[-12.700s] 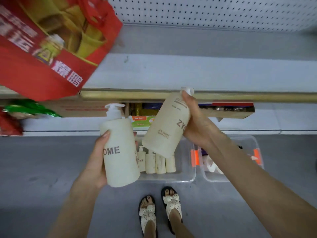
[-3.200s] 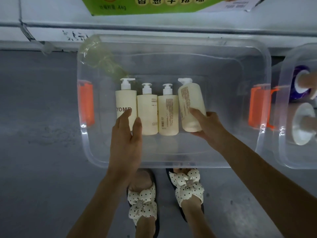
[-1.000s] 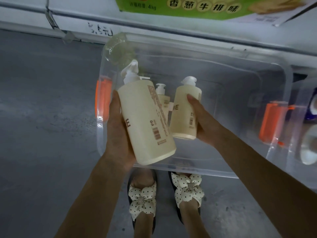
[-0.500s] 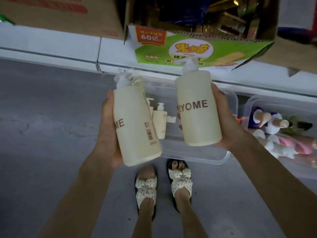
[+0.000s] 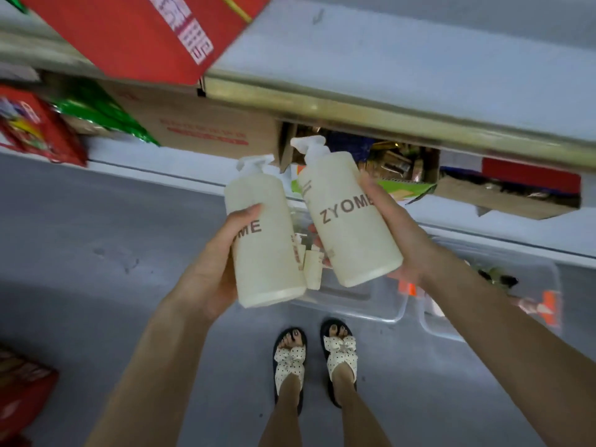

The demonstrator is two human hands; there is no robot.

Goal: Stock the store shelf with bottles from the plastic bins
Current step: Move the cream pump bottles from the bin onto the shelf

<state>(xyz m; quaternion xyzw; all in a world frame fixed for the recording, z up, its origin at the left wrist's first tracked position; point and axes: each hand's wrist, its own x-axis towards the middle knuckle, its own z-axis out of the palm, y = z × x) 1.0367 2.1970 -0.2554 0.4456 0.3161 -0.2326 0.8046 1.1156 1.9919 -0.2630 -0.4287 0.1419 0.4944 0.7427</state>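
Note:
My left hand (image 5: 211,272) grips a cream pump bottle (image 5: 263,240) marked ZYOME, held upright in front of me. My right hand (image 5: 398,233) grips a second cream pump bottle (image 5: 346,217) of the same kind, tilted slightly left. Both bottles are raised below the grey shelf (image 5: 403,59) with its brass-coloured front rail (image 5: 387,117). Far below on the floor lies the clear plastic bin (image 5: 354,301), with small cream bottles (image 5: 311,266) showing between the two held ones.
A red box (image 5: 135,30) sits on the shelf at upper left. Cardboard cartons (image 5: 200,130) and snack packs fill the lower shelf. A second clear bin (image 5: 503,285) with orange latches stands on the right. My sandalled feet (image 5: 317,356) stand on the grey floor.
Both hands have lifted their bottles higher, away from the bin. The view has tilted up, so the grey shelf and red box are now in sight.

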